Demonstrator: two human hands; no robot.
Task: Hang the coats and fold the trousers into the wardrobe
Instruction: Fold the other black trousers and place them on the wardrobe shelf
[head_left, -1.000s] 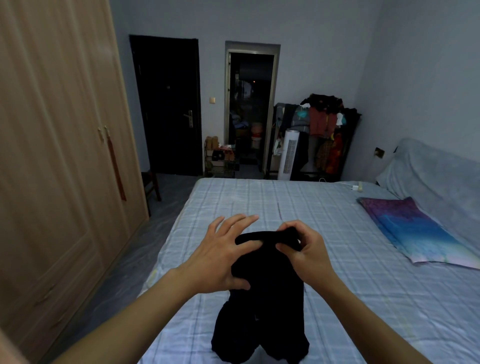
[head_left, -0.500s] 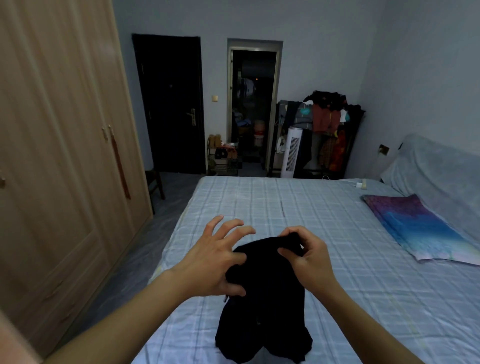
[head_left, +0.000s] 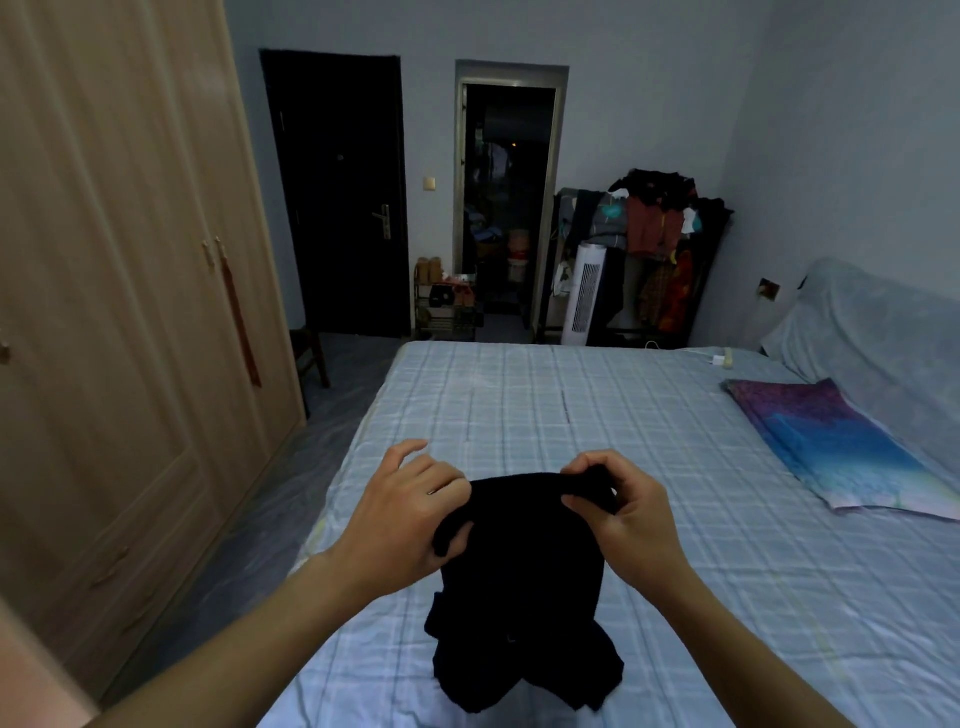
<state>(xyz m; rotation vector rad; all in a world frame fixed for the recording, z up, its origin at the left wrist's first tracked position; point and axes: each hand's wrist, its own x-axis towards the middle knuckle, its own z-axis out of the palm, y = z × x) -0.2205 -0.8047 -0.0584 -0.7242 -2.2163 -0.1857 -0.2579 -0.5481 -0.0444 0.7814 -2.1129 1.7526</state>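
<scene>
Now both hands, left (head_left: 410, 514) and right (head_left: 618, 512), pinch the black garment's (head_left: 519, 587) top edge above the bed (head_left: 623, 415); seemingly mid-fold, next laying it flat there.

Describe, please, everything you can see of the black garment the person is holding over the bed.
The black garment is plain, soft, matte cloth, too dark to show seams or fastenings. Its top edge is pulled between the left hand and the right hand, each pinching a corner. From there it hangs in loose folds, two lobes at the bottom suggesting legs, so it may be trousers. Its lower end reaches the checked bed sheet near the mattress's near edge.
</scene>
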